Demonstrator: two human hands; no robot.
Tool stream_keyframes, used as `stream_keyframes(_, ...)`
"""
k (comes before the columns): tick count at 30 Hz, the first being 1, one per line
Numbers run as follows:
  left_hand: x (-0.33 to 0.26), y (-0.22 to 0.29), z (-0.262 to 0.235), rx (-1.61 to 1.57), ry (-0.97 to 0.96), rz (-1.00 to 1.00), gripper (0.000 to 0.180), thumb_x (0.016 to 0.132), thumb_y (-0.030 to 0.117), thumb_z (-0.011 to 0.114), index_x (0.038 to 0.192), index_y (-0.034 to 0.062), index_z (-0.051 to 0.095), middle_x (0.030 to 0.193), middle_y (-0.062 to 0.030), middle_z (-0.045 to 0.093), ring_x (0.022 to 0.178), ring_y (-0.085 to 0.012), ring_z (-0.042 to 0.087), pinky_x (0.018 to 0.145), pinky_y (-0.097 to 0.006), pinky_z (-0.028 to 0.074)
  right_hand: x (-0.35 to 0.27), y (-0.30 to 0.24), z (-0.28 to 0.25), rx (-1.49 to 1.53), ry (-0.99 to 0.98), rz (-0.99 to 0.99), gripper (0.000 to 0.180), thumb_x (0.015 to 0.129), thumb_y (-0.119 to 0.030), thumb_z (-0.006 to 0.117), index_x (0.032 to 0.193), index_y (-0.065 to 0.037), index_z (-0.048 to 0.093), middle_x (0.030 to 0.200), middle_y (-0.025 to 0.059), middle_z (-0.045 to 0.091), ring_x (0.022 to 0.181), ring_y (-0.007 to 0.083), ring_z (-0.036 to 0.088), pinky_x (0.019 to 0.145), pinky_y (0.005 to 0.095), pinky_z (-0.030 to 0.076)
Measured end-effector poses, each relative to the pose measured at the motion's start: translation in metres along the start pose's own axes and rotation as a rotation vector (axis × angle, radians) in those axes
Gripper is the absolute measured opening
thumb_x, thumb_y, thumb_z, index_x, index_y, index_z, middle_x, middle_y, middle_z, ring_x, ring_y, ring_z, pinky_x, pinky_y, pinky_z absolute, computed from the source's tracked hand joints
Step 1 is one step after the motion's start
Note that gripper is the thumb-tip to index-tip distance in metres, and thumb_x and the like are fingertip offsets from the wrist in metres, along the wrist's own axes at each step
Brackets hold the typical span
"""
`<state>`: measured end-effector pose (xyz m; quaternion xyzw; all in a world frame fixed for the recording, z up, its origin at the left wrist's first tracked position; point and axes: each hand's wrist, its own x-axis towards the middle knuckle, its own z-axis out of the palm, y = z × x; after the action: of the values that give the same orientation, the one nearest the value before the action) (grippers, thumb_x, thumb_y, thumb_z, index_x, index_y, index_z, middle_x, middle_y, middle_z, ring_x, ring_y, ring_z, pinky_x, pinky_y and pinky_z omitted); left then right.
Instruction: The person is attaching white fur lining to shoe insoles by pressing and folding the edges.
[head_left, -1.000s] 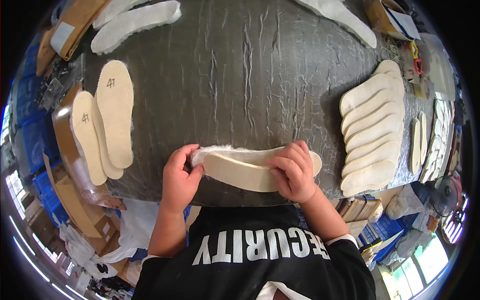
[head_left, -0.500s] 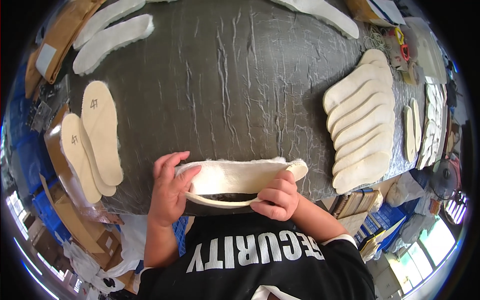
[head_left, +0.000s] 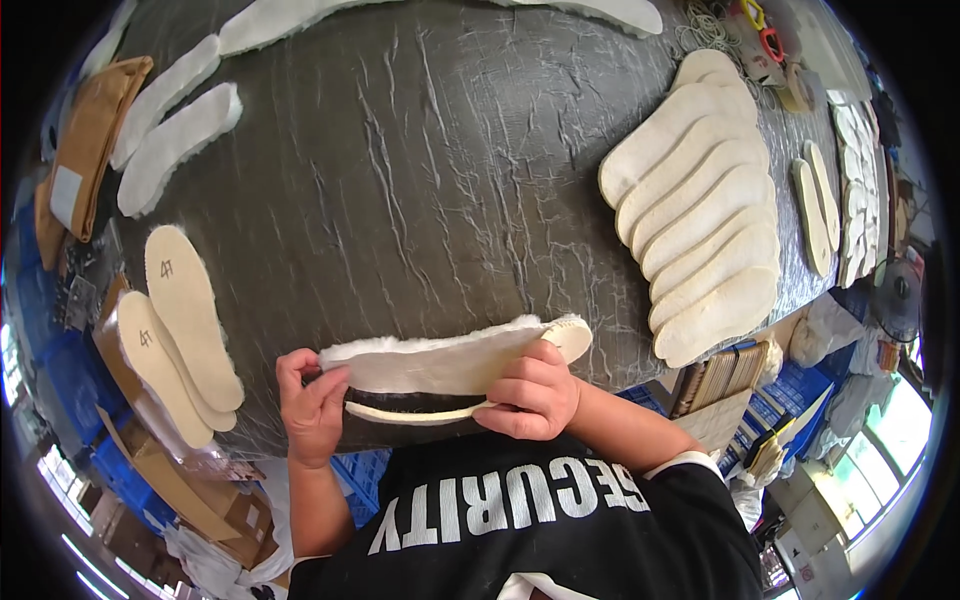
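At the table's near edge I hold a pair of pale, fleece-backed insoles. The upper insole (head_left: 420, 368) has a fluffy white far edge, and my left hand (head_left: 312, 405) pinches its left end between thumb and fingers. My right hand (head_left: 530, 393) is closed around the right part of the pair, with a rounded end showing past its knuckles. The lower insole (head_left: 400, 415) shows as a thin curved strip nearer my body. Its left end hangs free beside my left hand, leaving a dark gap between the two.
A fanned row of cream insoles (head_left: 715, 245) lies to the right, with two narrow insoles (head_left: 818, 210) beyond. Marked insoles (head_left: 188, 300) overlap at the left. White fleece pieces (head_left: 180, 145) lie along the far side, near a brown cardboard piece (head_left: 95, 145). Scissors (head_left: 765, 35) rest at the far right.
My left hand has shifted left and let go of the lower insole's left end, now pinching only the upper one. My right hand keeps its grip. The whole view has turned slightly.
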<state>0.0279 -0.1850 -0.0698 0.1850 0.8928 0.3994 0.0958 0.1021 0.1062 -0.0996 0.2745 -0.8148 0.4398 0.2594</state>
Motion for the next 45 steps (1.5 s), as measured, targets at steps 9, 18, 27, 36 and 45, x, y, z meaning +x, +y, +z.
stream_keyframes(9, 0.037, 0.043, -0.010, -0.254, -0.167, -0.006, 0.025, 0.077, 0.017, 0.077, 0.090, 0.0027, 0.062, 0.105, -0.0126, 0.060, 0.097, -0.0244, 0.055, 0.089, -0.038, 0.042, 0.010, 0.003, -0.005, -0.012, -0.031, 0.064, 0.031, 0.067, -0.019, 0.064, 0.097, -0.012, 0.064, 0.085, 0.0020, 0.057, 0.071, 0.0175, 0.053, 0.065, 0.0313, 0.039)
stream_keyframes(18, 0.037, 0.044, -0.005, -0.391, -0.316, -0.186, 0.022, 0.083, 0.018, 0.072, 0.085, 0.0000, 0.059, 0.103, -0.0122, 0.065, 0.086, -0.0254, 0.062, 0.081, -0.032, 0.048, 0.014, 0.008, -0.043, -0.215, -0.167, 0.555, 0.058, 0.072, -0.039, 0.074, 0.117, -0.008, 0.056, 0.112, 0.0091, 0.060, 0.099, 0.0296, 0.057, 0.091, 0.0465, 0.037)
stream_keyframes(27, 0.033, 0.040, 0.011, -0.346, -0.134, -0.413, 0.017, 0.090, 0.012, 0.066, 0.097, -0.0038, 0.064, 0.083, -0.0040, 0.066, 0.077, -0.0078, 0.057, 0.072, -0.023, 0.046, 0.002, 0.016, -0.044, -0.308, -0.182, 0.687, 0.035, 0.073, -0.013, 0.073, 0.105, -0.008, 0.060, 0.091, 0.0052, 0.063, 0.082, 0.0256, 0.057, 0.070, 0.0387, 0.040)
stream_keyframes(36, 0.033, 0.038, 0.025, -0.431, -0.007, -0.488, 0.009, 0.090, 0.005, 0.065, 0.092, -0.0033, 0.064, 0.084, -0.0019, 0.065, 0.077, -0.0062, 0.056, 0.072, -0.022, 0.046, 0.005, 0.013, -0.039, -0.393, -0.203, 0.730, 0.018, 0.074, -0.013, 0.072, 0.091, -0.018, 0.069, 0.082, -0.0014, 0.060, 0.074, 0.0195, 0.056, 0.065, 0.0355, 0.038)
stream_keyframes(45, 0.034, 0.043, 0.026, -0.261, 0.017, -0.442, 0.013, 0.091, 0.011, 0.067, 0.092, -0.0015, 0.063, 0.081, -0.0049, 0.065, 0.075, -0.0076, 0.056, 0.068, -0.024, 0.047, 0.022, 0.004, -0.038, -0.599, -0.325, 0.726, 0.028, 0.071, -0.011, 0.073, 0.097, -0.019, 0.070, 0.089, 0.0005, 0.060, 0.083, 0.0223, 0.057, 0.074, 0.0384, 0.040)
